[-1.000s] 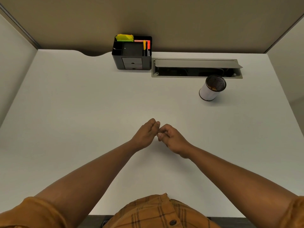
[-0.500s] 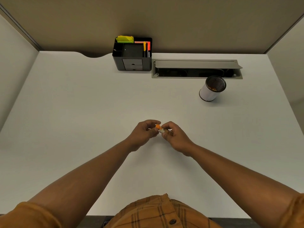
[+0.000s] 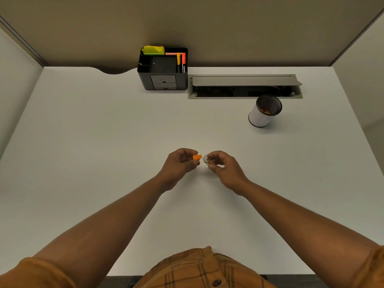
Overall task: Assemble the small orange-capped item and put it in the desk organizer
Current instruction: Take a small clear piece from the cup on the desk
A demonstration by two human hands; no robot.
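While 2 hands sit apart, L hand [image 3: 180, 161] pinches 1 orange cap [image 3: 197, 157]; R hand [image 3: 223, 166] grips 1 clear vial [image 3: 206, 159]

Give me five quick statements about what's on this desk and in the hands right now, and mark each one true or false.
1. The left hand holds the orange cap. True.
2. The cap is already seated on the clear piece. False: they are apart, the clear piece in the right hand.
3. The black desk organizer stands at the desk's far edge. True.
4. The mesh cup lies tipped over. False: it stands upright.
5. The organizer sits right of the open cable tray. False: it sits left of it.
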